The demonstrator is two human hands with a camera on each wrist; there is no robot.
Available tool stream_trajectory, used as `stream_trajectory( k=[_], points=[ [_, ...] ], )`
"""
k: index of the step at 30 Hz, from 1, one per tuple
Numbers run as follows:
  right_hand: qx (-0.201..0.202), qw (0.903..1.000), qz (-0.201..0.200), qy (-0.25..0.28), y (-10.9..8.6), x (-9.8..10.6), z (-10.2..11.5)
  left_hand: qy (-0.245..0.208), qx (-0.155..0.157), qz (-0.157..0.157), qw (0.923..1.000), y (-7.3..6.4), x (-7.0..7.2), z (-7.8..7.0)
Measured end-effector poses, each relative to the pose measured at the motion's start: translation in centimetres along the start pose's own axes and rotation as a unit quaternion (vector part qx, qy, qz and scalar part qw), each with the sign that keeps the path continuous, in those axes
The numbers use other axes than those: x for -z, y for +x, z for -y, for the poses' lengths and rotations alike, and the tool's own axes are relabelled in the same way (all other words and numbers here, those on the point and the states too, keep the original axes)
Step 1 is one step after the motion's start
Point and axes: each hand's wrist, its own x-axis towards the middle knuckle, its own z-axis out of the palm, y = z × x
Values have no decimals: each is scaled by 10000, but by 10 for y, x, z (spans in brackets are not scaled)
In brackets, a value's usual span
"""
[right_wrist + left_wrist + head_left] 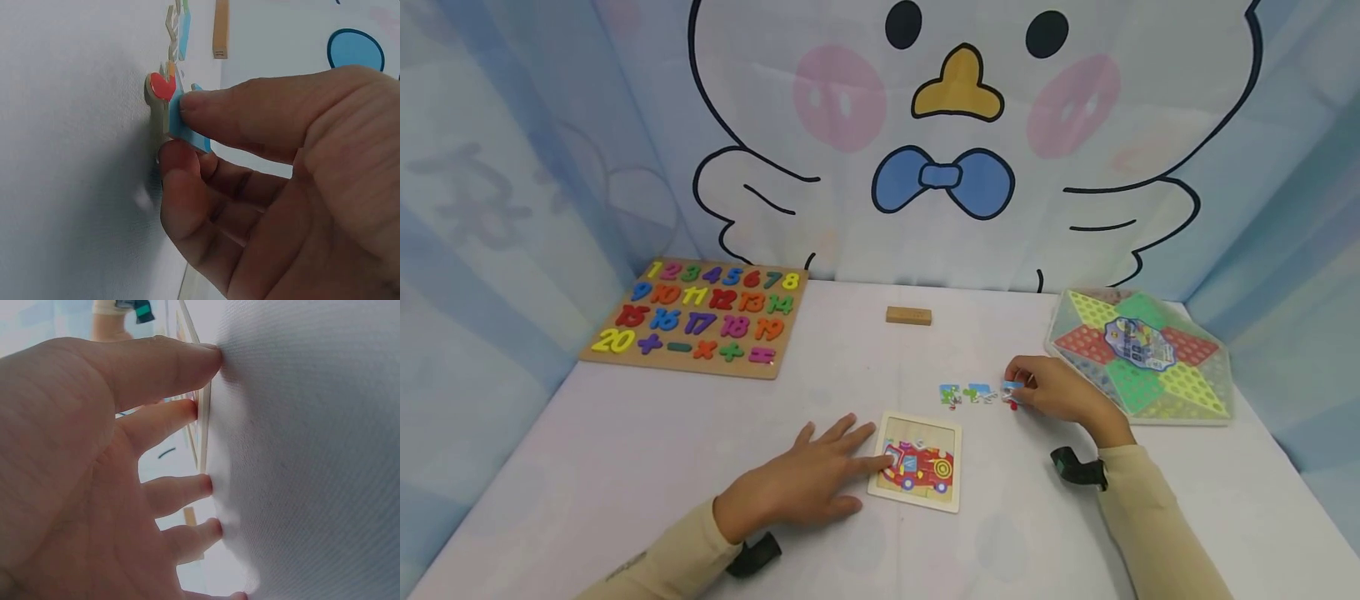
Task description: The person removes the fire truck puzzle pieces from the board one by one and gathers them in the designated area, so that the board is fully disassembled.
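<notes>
My left hand [808, 479] lies spread on the table, its index fingertip on the left part of a framed jigsaw puzzle [951, 467] with a red vehicle picture. In the left wrist view the fingertips press on the cloth, and the thumb and index finger are at the frame's edge [204, 434]. My right hand [1060, 392] pinches a blue puzzle piece [184, 122] with a red knob between thumb and fingers, low over the cloth. Two loose puzzle pieces, one green and blue [950, 395] and another beside it [979, 392], lie in a row left of it.
A wooden number board [688, 350] lies at the back left. Behind the pieces sits a small wooden block [908, 316]. At the back right is a hexagonal game board [1142, 350], close by my right wrist. A printed curtain [850, 225] hangs behind the table.
</notes>
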Motion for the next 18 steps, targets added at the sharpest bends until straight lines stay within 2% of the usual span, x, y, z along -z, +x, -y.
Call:
stream_trajectory(
  k=[10, 18],
  points=[
    [10, 9996, -34, -275, 3, -6, 1, 12, -2, 10, 10000, -1, 0, -1],
    [-148, 9993, 4, -346, 5, -7, 4, -16, 44, 24, 10000, -1, 1, -1]
  ],
)
